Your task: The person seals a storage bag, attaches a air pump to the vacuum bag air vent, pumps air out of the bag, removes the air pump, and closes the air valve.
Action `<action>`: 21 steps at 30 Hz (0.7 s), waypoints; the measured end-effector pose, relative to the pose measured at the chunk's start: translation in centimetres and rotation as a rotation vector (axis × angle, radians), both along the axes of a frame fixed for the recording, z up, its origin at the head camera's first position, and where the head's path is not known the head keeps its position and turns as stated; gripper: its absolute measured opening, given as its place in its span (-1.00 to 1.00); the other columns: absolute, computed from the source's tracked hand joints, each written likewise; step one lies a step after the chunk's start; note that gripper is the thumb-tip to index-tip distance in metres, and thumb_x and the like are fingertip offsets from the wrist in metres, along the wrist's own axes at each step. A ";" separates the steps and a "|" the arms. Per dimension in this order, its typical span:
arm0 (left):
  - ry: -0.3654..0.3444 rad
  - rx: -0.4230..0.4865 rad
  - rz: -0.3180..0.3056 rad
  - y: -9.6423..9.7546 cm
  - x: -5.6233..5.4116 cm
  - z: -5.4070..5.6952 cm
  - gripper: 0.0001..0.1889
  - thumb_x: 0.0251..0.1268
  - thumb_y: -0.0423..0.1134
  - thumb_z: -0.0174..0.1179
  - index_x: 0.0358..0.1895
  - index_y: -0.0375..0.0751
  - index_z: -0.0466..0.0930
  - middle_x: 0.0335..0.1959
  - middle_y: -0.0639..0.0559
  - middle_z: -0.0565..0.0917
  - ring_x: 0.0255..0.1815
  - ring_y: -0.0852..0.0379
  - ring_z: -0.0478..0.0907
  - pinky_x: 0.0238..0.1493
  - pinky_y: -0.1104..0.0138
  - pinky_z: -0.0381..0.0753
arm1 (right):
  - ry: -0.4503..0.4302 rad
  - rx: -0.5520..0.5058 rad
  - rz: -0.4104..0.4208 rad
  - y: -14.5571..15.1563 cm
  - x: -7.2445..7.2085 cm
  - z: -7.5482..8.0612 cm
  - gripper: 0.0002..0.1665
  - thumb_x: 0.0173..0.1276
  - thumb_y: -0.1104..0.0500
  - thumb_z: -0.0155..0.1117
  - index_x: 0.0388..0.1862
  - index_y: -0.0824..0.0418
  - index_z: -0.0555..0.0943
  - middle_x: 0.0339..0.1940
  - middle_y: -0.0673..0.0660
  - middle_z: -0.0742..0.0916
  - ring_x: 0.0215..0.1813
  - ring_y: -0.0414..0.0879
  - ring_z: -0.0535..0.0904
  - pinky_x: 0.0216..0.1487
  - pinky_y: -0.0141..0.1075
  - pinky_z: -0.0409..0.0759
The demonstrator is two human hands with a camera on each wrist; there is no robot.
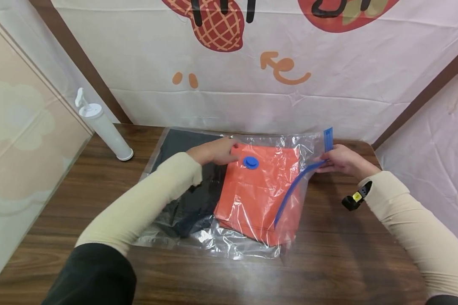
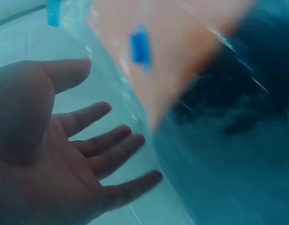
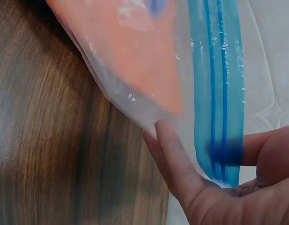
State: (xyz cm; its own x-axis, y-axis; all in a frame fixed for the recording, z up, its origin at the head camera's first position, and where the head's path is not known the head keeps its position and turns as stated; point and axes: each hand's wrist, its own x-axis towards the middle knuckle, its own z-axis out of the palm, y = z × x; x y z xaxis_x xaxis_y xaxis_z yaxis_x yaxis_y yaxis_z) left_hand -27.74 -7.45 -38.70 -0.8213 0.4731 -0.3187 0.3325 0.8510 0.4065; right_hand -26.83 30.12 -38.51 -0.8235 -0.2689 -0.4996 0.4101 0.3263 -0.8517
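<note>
A clear vacuum storage bag (image 1: 248,250) lies on the table with a folded orange cloth (image 1: 259,190) and a folded dark cloth (image 1: 202,186) inside. It has a round blue valve (image 1: 251,162) over the orange cloth and a blue zip strip (image 1: 295,182) along its right edge. My left hand (image 1: 215,151) is at the far side of the bag, near the valve. In the left wrist view its fingers (image 2: 111,154) are spread, holding nothing. With thumb and fingers my right hand (image 1: 341,161) pinches the far end of the zip strip, lifted off the table.
A white hand pump (image 1: 108,133) stands at the back left of the wooden table (image 1: 347,258). Behind the bag hangs a printed cloth backdrop (image 1: 229,97). A black strap with a yellow tag (image 1: 356,197) is on the right wrist.
</note>
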 end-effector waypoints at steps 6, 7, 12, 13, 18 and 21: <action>-0.082 -0.145 -0.006 -5.8 1.9 -1.0 -0.10 0.41 0.17 0.23 0.58 -0.33 0.09 0.56 -0.42 0.10 0.57 -0.35 0.06 0.47 -0.21 0.17 | 0.051 -0.039 0.006 1.4 -0.5 -1.1 -0.47 0.55 0.49 -0.10 0.41 0.57 0.07 -0.23 -0.05 0.70 -0.18 -0.24 0.68 -0.02 -0.25 0.69; -0.096 -0.160 -0.002 -6.7 2.2 -1.2 -0.03 0.36 0.21 0.26 0.60 -0.31 0.05 0.58 -0.42 0.03 0.59 -0.38 -0.03 0.46 -0.28 0.10 | 0.069 -0.035 0.009 1.6 -0.6 -1.3 -0.49 0.55 0.49 -0.08 0.39 0.56 0.09 -0.24 -0.07 0.68 -0.19 -0.25 0.67 -0.07 -0.29 0.68; -0.131 -0.184 0.034 -9.6 3.3 -2.5 0.20 0.13 0.34 0.38 0.65 -0.20 -0.08 0.63 -0.40 -0.20 0.62 -0.43 -0.30 0.27 -0.59 -0.15 | 0.111 0.032 0.058 2.4 -0.2 -1.7 -0.46 0.63 0.36 -0.07 0.46 0.53 0.08 -0.16 0.06 0.73 -0.17 -0.18 0.73 -0.07 -0.27 0.71; -0.133 -0.179 0.037 -9.8 3.4 -2.8 0.22 0.11 0.35 0.40 0.65 -0.18 -0.09 0.63 -0.40 -0.22 0.62 -0.43 -0.32 0.25 -0.61 -0.19 | 0.109 0.040 0.070 2.6 -0.1 -1.8 -0.45 0.64 0.34 -0.08 0.46 0.55 0.06 -0.15 0.10 0.74 -0.17 -0.16 0.75 -0.05 -0.25 0.72; -0.118 -0.151 0.044 -10.5 3.8 -3.7 0.22 0.12 0.35 0.39 0.66 -0.15 -0.11 0.64 -0.38 -0.25 0.62 -0.43 -0.35 0.24 -0.62 -0.22 | 0.037 0.036 0.094 3.2 0.4 -2.4 -0.39 0.62 0.31 -0.01 0.42 0.61 0.01 -0.16 0.17 0.75 -0.17 -0.12 0.76 -0.02 -0.19 0.72; -0.103 -0.127 0.051 -10.6 4.2 -3.8 0.21 0.13 0.34 0.39 0.67 -0.14 -0.12 0.65 -0.36 -0.28 0.62 -0.40 -0.37 0.26 -0.60 -0.24 | -0.010 0.055 0.101 3.4 1.0 -2.5 -0.15 0.57 0.31 0.09 0.52 0.52 -0.22 -0.07 0.24 0.69 -0.15 -0.10 0.75 0.00 -0.15 0.71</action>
